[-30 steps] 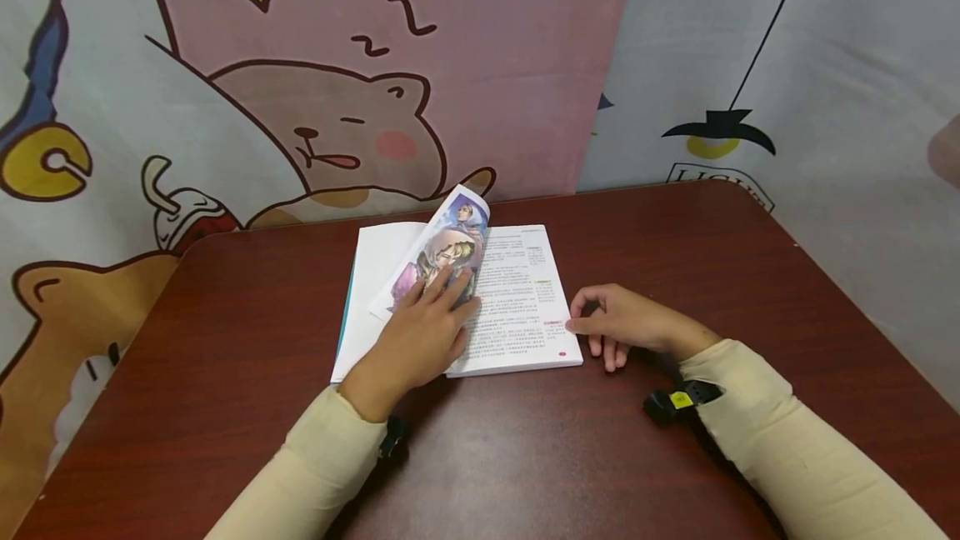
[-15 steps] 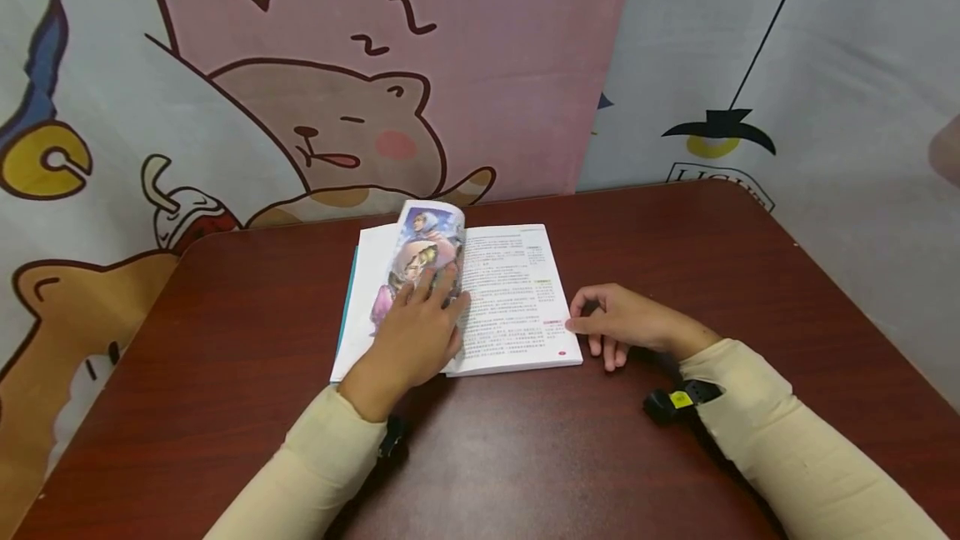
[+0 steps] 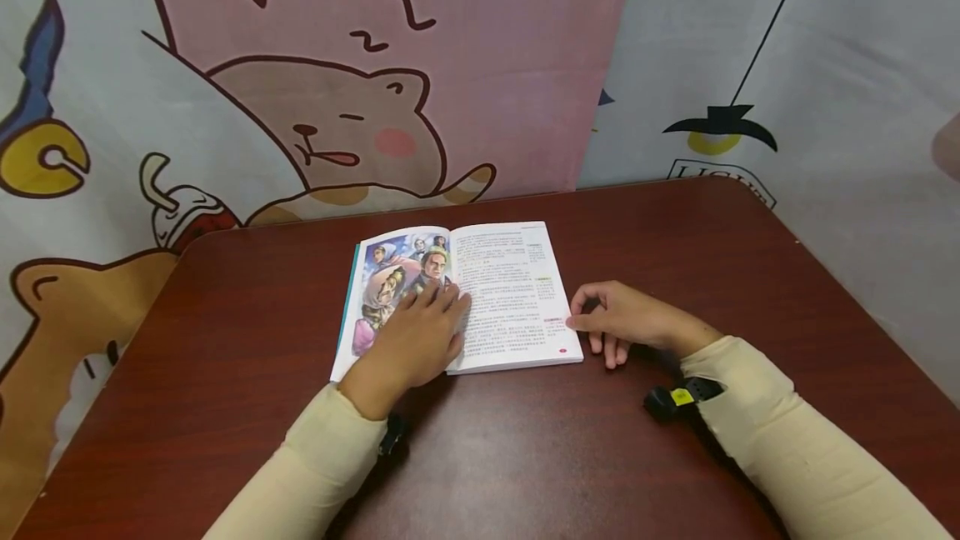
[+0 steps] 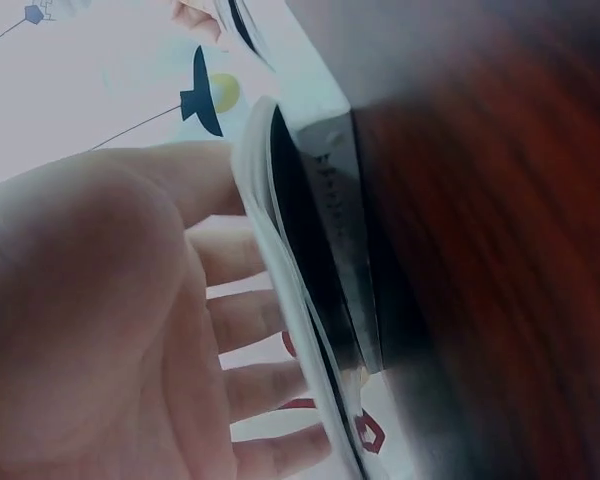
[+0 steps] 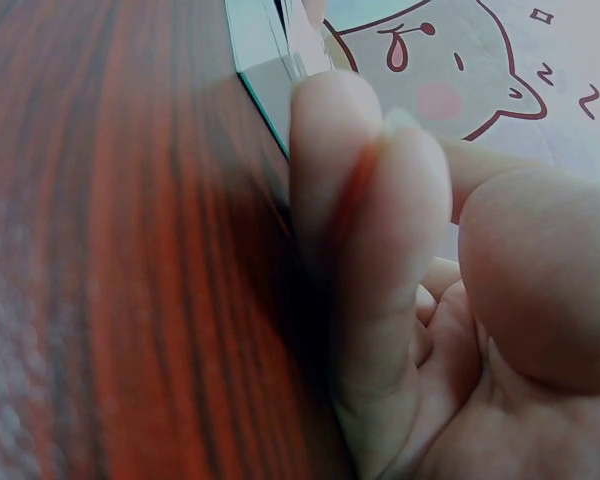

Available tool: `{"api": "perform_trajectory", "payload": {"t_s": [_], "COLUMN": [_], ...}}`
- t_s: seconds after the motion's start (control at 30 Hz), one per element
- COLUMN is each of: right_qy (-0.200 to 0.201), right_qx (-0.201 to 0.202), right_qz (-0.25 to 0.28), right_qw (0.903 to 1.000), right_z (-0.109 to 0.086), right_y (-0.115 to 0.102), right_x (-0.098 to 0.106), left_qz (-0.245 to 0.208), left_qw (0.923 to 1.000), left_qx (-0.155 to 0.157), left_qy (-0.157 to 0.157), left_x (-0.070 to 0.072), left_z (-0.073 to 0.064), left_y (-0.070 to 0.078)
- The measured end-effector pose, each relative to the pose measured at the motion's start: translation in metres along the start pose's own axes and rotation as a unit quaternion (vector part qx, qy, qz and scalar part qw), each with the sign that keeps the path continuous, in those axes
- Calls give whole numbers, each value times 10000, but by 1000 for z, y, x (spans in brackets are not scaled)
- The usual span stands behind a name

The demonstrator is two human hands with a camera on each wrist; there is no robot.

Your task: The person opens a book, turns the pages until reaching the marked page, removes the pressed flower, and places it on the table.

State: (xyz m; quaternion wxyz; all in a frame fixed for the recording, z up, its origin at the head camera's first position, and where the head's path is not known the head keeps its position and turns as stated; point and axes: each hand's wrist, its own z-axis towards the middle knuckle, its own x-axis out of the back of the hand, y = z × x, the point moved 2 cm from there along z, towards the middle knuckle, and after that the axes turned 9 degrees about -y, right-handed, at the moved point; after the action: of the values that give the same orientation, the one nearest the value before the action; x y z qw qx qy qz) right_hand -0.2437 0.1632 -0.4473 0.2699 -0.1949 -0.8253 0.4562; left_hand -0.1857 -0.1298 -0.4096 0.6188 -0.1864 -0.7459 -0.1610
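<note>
An open book (image 3: 498, 298) lies on the table, a colour picture of several people on its left page (image 3: 386, 269) and print on its right page. My left hand (image 3: 416, 336) rests with its fingers spread, fairly straight, over the lower picture and the inner fold. From the left wrist view, that palm (image 4: 90, 330) is beside the raised, curved pages (image 4: 275, 215). At the book's right edge, my right hand (image 3: 618, 319) has thumb and bent index finger together on the page edge. Its other fingers hang loosely below; in the right wrist view blurred fingers (image 5: 365, 200) hide the contact.
The dark red-brown table (image 3: 517, 448) extends around the book on all sides. A wall cloth (image 3: 510, 65) with cartoon drawings hangs behind the table's far edge. A black wrist strap (image 3: 678, 398) is on the right wrist; a dark device (image 3: 392, 436) sits under the left.
The picture page, earlier slanted and lifted over the fold, has swung left and now lies spread on the left side. My left hand has shifted slightly; my right hand has stayed put.
</note>
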Motion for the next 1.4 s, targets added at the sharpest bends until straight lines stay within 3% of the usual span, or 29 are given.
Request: {"api": "perform_trajectory", "payload": {"t_s": [0.33,0.57,0.87,1.4], "right_qy": [-35,-44,29,-112], "right_qx": [17,22,-98,-212], "right_qz": [35,51,86,513], "right_qw": [10000,10000,9999,9984], "right_z": [0,0,0,-1], "right_y": [0,-1,-2,2], "right_x": [0,0,-1,2], "left_qz": [-269,-330,-209,-215], "left_qw": [9988,9979,9972,9963], "left_qx": [-9,-478,-714,-834], "left_qy": [-399,-276,9,31], "left_x": [3,6,6,7], "left_z": [0,-2,-4,-2], "left_y": [7,15,16,14]}}
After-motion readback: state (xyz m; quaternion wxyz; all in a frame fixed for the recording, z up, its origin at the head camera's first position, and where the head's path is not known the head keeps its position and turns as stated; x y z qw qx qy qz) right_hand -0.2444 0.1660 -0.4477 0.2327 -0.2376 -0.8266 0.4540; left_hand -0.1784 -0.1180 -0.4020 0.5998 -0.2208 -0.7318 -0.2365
